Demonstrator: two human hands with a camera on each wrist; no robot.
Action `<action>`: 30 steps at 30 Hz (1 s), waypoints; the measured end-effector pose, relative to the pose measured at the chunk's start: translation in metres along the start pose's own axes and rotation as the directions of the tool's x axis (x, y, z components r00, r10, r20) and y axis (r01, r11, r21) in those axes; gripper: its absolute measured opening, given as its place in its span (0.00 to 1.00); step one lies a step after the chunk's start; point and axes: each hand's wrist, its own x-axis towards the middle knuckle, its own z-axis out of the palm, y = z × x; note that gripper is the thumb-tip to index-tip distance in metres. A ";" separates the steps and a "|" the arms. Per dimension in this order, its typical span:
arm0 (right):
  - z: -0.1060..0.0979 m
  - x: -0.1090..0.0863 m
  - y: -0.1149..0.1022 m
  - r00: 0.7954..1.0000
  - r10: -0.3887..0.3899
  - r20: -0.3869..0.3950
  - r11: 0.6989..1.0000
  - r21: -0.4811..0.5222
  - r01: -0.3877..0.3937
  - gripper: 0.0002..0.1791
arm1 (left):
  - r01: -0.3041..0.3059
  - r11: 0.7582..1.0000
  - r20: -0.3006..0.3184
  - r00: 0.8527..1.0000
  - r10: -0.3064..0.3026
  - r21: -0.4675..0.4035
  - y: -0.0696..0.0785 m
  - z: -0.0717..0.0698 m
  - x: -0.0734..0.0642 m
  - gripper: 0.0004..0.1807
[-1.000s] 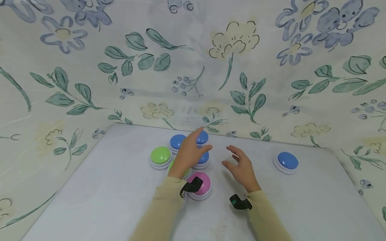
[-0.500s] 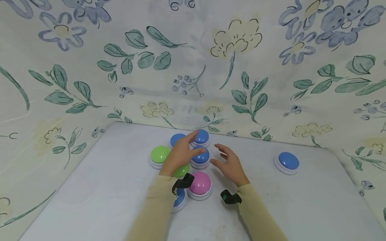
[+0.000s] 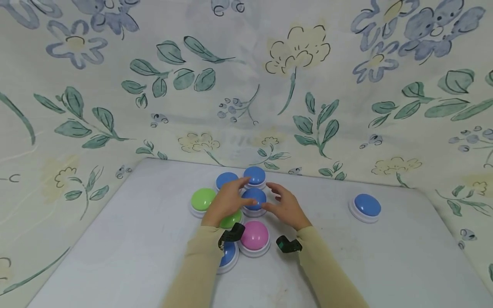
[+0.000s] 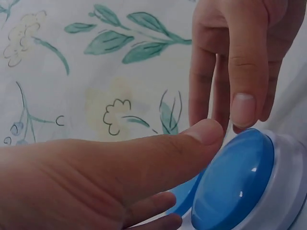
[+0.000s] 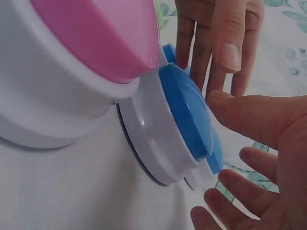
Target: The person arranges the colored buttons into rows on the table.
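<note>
My left hand (image 3: 226,200) and right hand (image 3: 286,208) hover on either side of a blue dome push button (image 3: 257,197) with a white round base. Both have their fingers spread and loosely bent. In the left wrist view, the left thumb lies close over the blue button (image 4: 235,182); whether it touches cannot be told. The right wrist view shows the right fingers (image 5: 249,196) apart from the button's white side. Behind stands a second blue button (image 3: 254,175), and a third (image 3: 226,178) is partly behind the left hand. A pink button (image 3: 255,235) sits in front.
Green buttons (image 3: 203,199) stand left of and under the left hand. Another blue button (image 3: 229,254) is half hidden by the left sleeve. One more blue button (image 3: 367,206) sits alone at the right on the white table (image 3: 131,239). Floral cloth (image 3: 239,98) rises behind.
My right hand has moved left toward the middle blue button. The left hand has come down and slightly left, nearer the same button. The buttons keep their places.
</note>
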 end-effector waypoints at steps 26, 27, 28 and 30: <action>0.013 0.006 -0.009 0.993 -0.011 0.121 0.995 -0.100 0.023 0.40 | -0.054 0.994 0.058 0.997 0.049 0.091 -0.011 0.010 0.003 0.38; 0.014 0.007 -0.009 0.993 0.001 0.120 0.994 -0.112 0.013 0.41 | -0.053 0.994 0.059 0.997 0.048 0.093 -0.011 0.010 0.003 0.38; 0.014 0.007 -0.009 0.993 0.006 0.121 0.993 -0.120 0.008 0.41 | -0.049 0.994 0.059 0.997 0.044 0.093 -0.011 0.010 0.003 0.38; 0.015 0.007 -0.009 0.992 0.020 0.121 0.993 -0.122 -0.005 0.41 | -0.039 0.995 0.061 0.998 0.033 0.094 -0.011 0.010 0.003 0.38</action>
